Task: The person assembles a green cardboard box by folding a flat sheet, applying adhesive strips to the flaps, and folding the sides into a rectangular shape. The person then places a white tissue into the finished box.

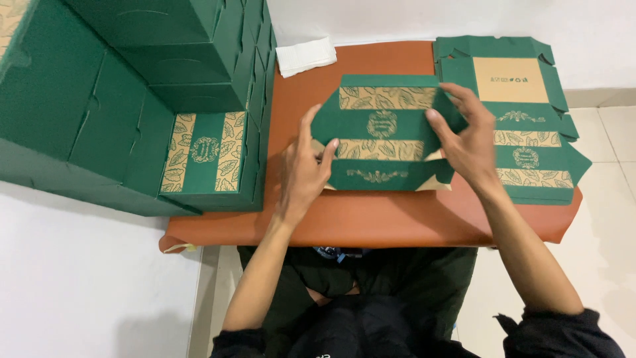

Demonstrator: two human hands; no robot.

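A flat green cardboard box blank (381, 132) with tan leaf-pattern bands lies on the brown table (371, 219), partly folded. My left hand (306, 166) holds its left side flap, fingers pressing along the edge. The right side of the blank is gripped by my right hand (467, 136), thumb and fingers on top. A stack of unfolded green blanks (530, 119) lies just right of it, one showing a tan inner panel.
Several assembled green boxes (132, 99) are stacked high on the left, one showing a leaf-pattern lid (205, 152). A folded white cloth (305, 56) lies at the table's far edge. White floor tiles lie to the right, and my dark-clothed lap is below.
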